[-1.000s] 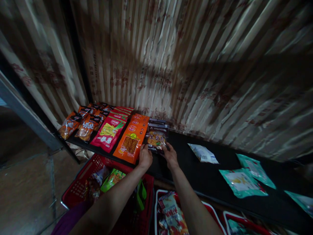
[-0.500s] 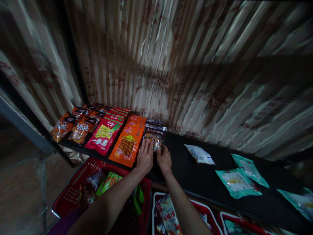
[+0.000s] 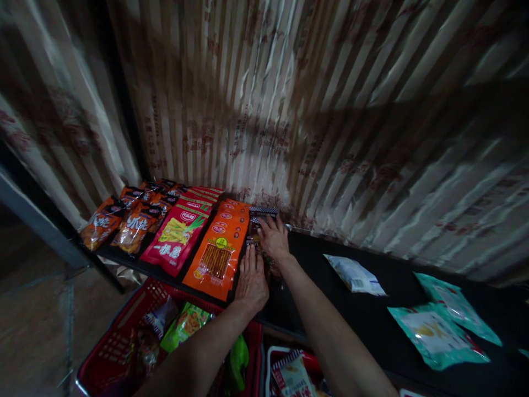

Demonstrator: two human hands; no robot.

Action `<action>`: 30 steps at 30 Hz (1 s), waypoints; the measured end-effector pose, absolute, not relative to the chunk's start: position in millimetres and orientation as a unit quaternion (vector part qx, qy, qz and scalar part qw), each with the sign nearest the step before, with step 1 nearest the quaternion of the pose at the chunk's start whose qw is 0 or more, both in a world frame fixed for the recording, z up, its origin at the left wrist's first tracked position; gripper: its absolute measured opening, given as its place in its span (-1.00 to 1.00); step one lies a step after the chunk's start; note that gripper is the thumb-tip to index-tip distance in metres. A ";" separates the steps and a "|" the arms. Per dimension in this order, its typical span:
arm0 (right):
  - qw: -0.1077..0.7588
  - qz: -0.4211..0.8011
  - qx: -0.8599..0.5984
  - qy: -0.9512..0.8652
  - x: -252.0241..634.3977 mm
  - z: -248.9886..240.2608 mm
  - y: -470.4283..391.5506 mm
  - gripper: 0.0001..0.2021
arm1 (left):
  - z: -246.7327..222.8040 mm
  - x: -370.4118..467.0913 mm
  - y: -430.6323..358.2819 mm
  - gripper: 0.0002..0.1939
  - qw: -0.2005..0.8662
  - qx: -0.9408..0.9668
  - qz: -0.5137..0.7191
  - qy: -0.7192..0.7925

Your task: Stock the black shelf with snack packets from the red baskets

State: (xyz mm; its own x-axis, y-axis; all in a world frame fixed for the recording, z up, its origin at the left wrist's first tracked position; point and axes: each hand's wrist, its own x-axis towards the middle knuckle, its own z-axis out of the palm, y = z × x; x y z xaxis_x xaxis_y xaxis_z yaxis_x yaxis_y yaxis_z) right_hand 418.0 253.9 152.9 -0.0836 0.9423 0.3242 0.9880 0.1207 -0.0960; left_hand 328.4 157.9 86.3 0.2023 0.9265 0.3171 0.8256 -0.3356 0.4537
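On the black shelf, a dark brown snack packet lies under my hands, mostly covered by them, with another dark packet showing behind it. My left hand lies flat with fingers stretched forward over the packet's near part. Further back, my right hand rests on its upper part, fingers spread. Just left of them is an overlapping row of orange snack packets, then a row of pink-red packets. Orange-and-black packets sit at the left end.
A white-blue packet and teal packets lie on the black shelf to the right. Below its front edge stand a red basket with bagged snacks and a white-rimmed basket. A corrugated covering rises behind.
My right hand has moved from the packet's near right corner forward onto its upper part. My left hand has shifted slightly back and right. The view has shifted a little.
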 end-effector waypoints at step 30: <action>0.165 -0.058 -0.631 -0.756 402.9 151.5 272.2 -0.55 | 78.7 328.4 162.7 -0.41 0.076 0.771 0.287 0.564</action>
State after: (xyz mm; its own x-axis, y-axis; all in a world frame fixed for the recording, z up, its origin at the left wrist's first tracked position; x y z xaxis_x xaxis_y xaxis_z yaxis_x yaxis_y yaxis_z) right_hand 402.9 272.2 151.5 -0.1492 0.9343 0.3238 0.9730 0.1971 -0.1203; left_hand 328.4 162.7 78.7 0.1995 0.9124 0.3574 0.8253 -0.3531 0.4407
